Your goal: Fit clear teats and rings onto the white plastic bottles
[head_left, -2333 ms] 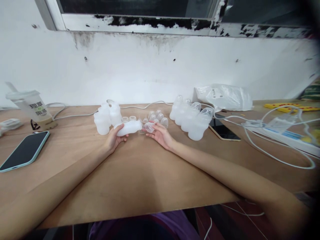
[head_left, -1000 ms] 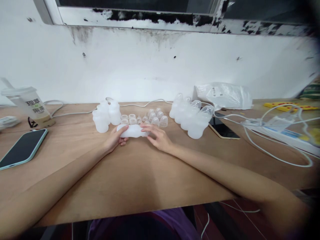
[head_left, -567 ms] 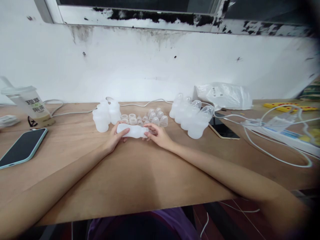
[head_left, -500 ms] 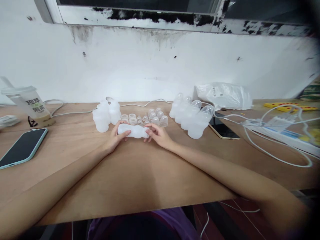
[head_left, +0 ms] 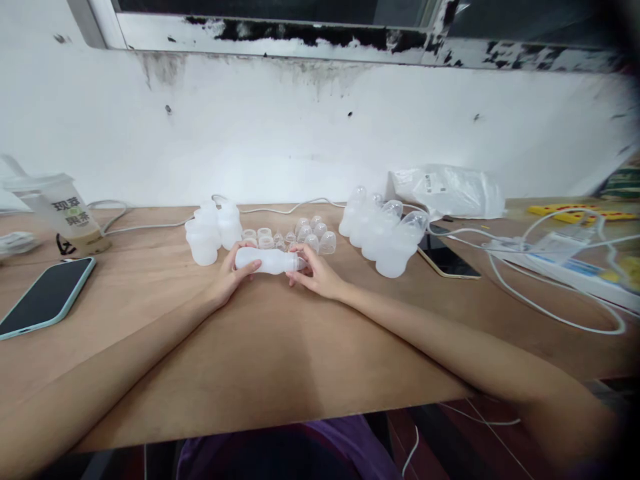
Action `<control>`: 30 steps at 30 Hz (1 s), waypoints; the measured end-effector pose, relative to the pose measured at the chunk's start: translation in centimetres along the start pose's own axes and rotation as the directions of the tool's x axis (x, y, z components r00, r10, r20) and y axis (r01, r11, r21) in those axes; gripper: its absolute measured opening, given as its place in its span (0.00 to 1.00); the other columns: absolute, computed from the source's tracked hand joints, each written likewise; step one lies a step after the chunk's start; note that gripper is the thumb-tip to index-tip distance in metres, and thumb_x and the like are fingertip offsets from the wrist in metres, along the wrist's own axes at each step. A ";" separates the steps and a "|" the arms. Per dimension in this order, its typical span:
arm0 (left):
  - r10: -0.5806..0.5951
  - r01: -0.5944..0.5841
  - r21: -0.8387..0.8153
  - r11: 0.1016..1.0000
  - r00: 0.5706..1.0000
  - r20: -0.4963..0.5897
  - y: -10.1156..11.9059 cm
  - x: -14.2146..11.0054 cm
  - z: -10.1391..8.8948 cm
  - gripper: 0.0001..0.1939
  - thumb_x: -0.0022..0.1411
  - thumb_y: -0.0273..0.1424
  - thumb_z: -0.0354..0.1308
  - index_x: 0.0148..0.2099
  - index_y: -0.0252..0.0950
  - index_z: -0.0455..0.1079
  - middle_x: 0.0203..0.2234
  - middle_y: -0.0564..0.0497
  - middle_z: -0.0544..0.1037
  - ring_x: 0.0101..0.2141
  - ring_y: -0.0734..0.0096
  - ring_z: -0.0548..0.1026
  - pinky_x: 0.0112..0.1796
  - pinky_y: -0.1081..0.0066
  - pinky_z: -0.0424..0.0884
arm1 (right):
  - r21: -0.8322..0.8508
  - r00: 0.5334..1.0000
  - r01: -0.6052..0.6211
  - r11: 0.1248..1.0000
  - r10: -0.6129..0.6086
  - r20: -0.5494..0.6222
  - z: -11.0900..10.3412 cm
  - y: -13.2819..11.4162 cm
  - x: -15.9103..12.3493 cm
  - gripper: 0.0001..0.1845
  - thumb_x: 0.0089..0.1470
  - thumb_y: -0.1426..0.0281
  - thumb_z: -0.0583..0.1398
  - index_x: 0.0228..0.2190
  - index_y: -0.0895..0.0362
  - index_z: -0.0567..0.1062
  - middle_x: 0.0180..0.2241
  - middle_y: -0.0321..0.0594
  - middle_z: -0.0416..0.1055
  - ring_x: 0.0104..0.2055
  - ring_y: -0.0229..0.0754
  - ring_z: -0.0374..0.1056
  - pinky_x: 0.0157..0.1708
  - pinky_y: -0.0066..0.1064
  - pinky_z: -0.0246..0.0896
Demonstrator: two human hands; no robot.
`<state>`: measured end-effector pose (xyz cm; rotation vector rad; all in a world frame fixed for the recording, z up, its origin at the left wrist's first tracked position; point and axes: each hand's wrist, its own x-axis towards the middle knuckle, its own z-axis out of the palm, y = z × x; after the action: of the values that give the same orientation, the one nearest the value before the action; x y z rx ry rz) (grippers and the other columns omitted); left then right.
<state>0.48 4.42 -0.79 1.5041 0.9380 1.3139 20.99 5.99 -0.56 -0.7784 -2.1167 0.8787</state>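
A frosted white baby bottle [head_left: 267, 261] lies sideways in the air just above the table, its neck pointing right. My left hand [head_left: 234, 272] is wrapped round its base end, thumb on top. At the neck, the fingers of my right hand [head_left: 316, 272] close round the screw ring [head_left: 294, 264], and a clear nipple [head_left: 303, 263] shows between them. Just behind are loose rings [head_left: 265, 237], small clear nipples [head_left: 290, 238] and clear domed caps [head_left: 311, 233]. Open bottles [head_left: 204, 237] stand on the left; capped bottles [head_left: 393, 243] stand in a group on the right.
A phone [head_left: 47, 293] and a drink cup [head_left: 63, 213] are at the left. To the right lie a dark phone [head_left: 447, 255], a white plastic bag [head_left: 447, 190], a power strip [head_left: 560, 267] and looped white cables [head_left: 540, 310]. The wall [head_left: 280, 133] bounds the table behind.
My right fingers have shifted and spread a little at the bottle's neck, so the ring and clear nipple show more. My left hand and the bottle stay nearly still.
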 end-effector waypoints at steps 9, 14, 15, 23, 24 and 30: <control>0.025 -0.027 0.061 0.998 0.999 0.027 0.4 -0.2 0.1 0.18 0.48 0.36 0.58 0.40 0.37 0.58 0.29 0.55 0.62 0.28 0.76 0.61 0.24 0.78 0.62 | -0.023 0.990 -0.135 0.991 0.136 0.040 -0.1 0.2 0.2 0.17 0.54 0.57 0.46 0.27 0.58 0.61 0.19 0.32 0.64 0.12 0.27 0.54 0.17 0.24 0.52; -0.020 0.020 -0.015 1.000 1.000 -0.002 -0.1 0.2 0.0 0.19 0.48 0.36 0.58 0.40 0.37 0.57 0.31 0.53 0.62 0.28 0.76 0.62 0.23 0.78 0.62 | -0.114 0.998 0.013 0.993 -0.020 -0.056 0.1 0.0 0.0 0.29 0.43 0.62 0.59 0.45 0.56 0.54 0.45 0.47 0.59 0.31 0.34 0.64 0.23 0.24 0.58; -0.015 0.015 -0.026 1.000 1.000 0.004 -0.2 0.2 0.0 0.18 0.48 0.36 0.58 0.40 0.37 0.57 0.31 0.53 0.62 0.28 0.76 0.62 0.23 0.78 0.62 | -0.122 0.996 0.031 0.992 -0.040 -0.075 0.2 -0.1 0.0 0.30 0.42 0.62 0.60 0.45 0.56 0.54 0.47 0.48 0.57 0.34 0.35 0.64 0.23 0.24 0.58; 0.057 -0.064 0.111 0.992 0.996 0.069 0.3 -0.2 -0.2 0.17 0.50 0.36 0.57 0.40 0.37 0.58 0.28 0.55 0.63 0.25 0.78 0.62 0.24 0.77 0.62 | -0.051 0.992 -0.128 0.990 0.129 0.017 0.0 0.3 0.1 0.21 0.54 0.57 0.44 0.24 0.59 0.63 0.16 0.32 0.63 0.13 0.28 0.55 0.18 0.23 0.53; 0.062 -0.068 0.119 0.991 0.997 0.055 0.3 -0.2 -0.1 0.17 0.49 0.37 0.57 0.40 0.37 0.58 0.27 0.55 0.63 0.25 0.78 0.62 0.24 0.77 0.62 | -0.051 0.992 -0.128 0.990 0.129 0.007 0.0 0.3 0.1 0.22 0.55 0.57 0.42 0.26 0.60 0.64 0.17 0.33 0.64 0.13 0.27 0.55 0.18 0.23 0.53; 0.037 -0.036 0.029 0.999 0.999 -0.030 -0.4 0.2 0.0 0.18 0.49 0.37 0.57 0.40 0.38 0.57 0.31 0.54 0.62 0.27 0.76 0.62 0.22 0.78 0.62 | -0.141 0.986 0.028 0.990 -0.050 -0.156 0.2 -0.2 0.0 0.27 0.46 0.61 0.57 0.47 0.55 0.56 0.45 0.46 0.60 0.27 0.31 0.63 0.21 0.23 0.58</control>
<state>0.50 4.77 -1.10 1.5330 0.9560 1.3579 20.78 5.82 -0.52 -0.8457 -2.0598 0.6315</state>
